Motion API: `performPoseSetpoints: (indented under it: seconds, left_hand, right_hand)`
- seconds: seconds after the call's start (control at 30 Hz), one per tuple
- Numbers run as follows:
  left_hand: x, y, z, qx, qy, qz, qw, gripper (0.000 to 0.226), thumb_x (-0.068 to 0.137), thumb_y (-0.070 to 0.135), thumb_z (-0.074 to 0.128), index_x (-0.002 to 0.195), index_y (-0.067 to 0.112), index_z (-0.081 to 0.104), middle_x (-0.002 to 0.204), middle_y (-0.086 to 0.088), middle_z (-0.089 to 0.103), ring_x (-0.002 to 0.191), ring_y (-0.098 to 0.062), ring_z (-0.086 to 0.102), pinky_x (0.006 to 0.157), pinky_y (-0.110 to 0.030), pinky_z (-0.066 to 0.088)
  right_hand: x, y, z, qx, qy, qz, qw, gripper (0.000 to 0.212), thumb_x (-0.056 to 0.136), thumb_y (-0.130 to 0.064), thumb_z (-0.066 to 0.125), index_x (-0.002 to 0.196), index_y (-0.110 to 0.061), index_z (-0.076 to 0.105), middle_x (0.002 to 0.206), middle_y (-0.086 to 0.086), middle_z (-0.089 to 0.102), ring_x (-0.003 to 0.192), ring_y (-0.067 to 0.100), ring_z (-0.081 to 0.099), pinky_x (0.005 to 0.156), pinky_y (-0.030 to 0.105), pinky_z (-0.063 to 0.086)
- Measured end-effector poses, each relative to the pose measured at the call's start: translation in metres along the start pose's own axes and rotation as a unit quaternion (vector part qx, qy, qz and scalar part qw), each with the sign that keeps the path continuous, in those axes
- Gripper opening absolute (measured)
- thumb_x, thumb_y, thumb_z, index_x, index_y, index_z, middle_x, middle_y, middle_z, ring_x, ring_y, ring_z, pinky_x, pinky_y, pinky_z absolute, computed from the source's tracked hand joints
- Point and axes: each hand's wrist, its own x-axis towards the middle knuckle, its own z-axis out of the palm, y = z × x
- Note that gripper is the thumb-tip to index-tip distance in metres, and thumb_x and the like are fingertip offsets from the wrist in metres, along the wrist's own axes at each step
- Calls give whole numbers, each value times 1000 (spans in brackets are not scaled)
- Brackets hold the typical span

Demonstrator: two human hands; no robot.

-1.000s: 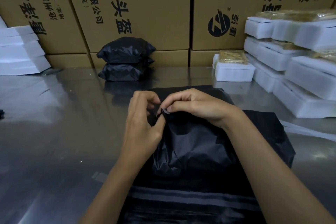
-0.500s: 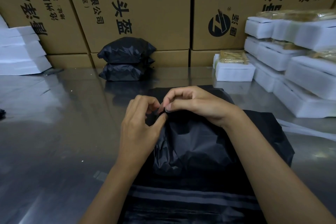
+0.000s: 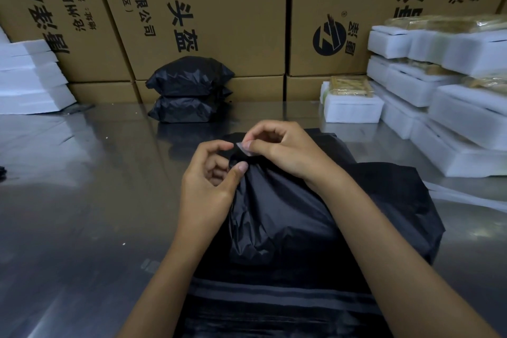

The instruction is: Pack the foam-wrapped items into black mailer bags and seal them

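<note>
Spanning foreground: steel surface (image 3: pixel 82 200). Black mailer bag (image 3: pixel 288 214), filled, lying centre on it. Left hand (image 3: pixel 208 186) pinching bag's gathered edge; right hand (image 3: pixel 285 151) pinching small pale strip (image 3: pixel 244 149) at same spot.

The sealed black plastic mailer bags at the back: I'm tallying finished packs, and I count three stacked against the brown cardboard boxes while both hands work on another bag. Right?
Not quite: the head view shows two sealed black plastic mailer bags stacked against the brown cardboard boxes, not three. The left hand and right hand do work on another black mailer bag.
</note>
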Motion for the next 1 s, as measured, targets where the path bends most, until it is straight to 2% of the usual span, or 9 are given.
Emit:
performPoseSetpoints:
  seconds: [0.13, 0.23, 0.33, 0.43, 0.53, 0.67, 0.8, 0.9, 1.0]
  left_hand:
    - [0, -2, -1, -22, -12, -40, 999, 29, 88, 8, 71, 108, 25, 61, 63, 4, 54, 58, -6, 50, 59, -15, 41]
    - [-1, 0, 1, -91, -14, -108, 990, 19, 89, 15, 71, 104, 26, 64, 66, -11, 55, 65, -21, 50, 67, -32, 43]
    - [0, 3, 4, -95, -1, -117, 989, 8, 90, 28, 71, 94, 24, 65, 82, -37, 58, 73, -25, 53, 71, -39, 44]
    - [-1, 3, 5, -71, 21, -100, 992, 15, 92, 28, 68, 90, 15, 64, 76, -40, 54, 71, -25, 50, 67, -37, 39]
    - [-3, -3, 4, 3, 34, -99, 994, 15, 94, 28, 66, 85, 18, 62, 68, -32, 58, 61, -22, 50, 62, -33, 40]
    - [-8, -11, 4, 236, 21, -68, 969, 16, 95, 32, 61, 81, 30, 53, 43, 6, 51, 44, -9, 48, 49, -27, 30]
    - [-18, -14, 11, 379, -18, -72, 922, 13, 99, 36, 52, 89, 29, 47, 58, 5, 56, 60, -18, 54, 55, -33, 34]
    - [-26, -14, 24, 428, -52, -62, 900, 15, 102, 37, 46, 91, 26, 41, 69, 5, 55, 73, -32, 62, 59, -35, 35]
    - [-29, -15, 35, 457, -91, -46, 884, 17, 103, 38, 41, 94, 26, 34, 83, -3, 66, 79, -34, 65, 58, -35, 33]
  right_hand:
    - [5, 4, -7, -8, 117, 24, 993, 13, 87, -10, 70, 78, -17, 75, 79, 0, 71, 70, -1, 59, 70, 14, 47]
    - [5, 4, -15, 4, 165, 58, 985, 15, 86, -12, 71, 75, -21, 76, 74, -4, 72, 63, -6, 58, 58, 3, 44]
    - [4, 2, -19, 55, 183, 87, 978, 17, 89, -11, 69, 76, -20, 75, 55, -9, 65, 50, -6, 55, 50, 6, 42]
    - [4, 0, -26, 110, 187, 114, 969, 14, 94, -7, 61, 85, -12, 71, 52, -4, 66, 41, 2, 52, 45, 12, 43]
    - [3, -3, -39, 168, 196, 125, 958, 13, 98, -8, 55, 90, -10, 64, 68, 4, 76, 49, 11, 62, 52, 17, 52]
    - [-1, -3, -64, 144, 223, 101, 959, 14, 100, -12, 54, 90, -15, 62, 79, 3, 78, 66, 16, 73, 68, 21, 57]
    - [-8, 1, -89, 101, 250, 92, 959, 13, 99, -12, 55, 88, -16, 61, 81, 1, 79, 69, 15, 73, 70, 20, 58]
    - [-13, 12, -108, 54, 268, 97, 957, 8, 97, -12, 54, 94, -13, 62, 81, 0, 79, 80, 21, 75, 95, 31, 55]
    - [-19, 26, -125, 27, 283, 115, 952, 8, 96, -11, 55, 93, -11, 63, 77, 2, 78, 88, 26, 75, 100, 39, 54]
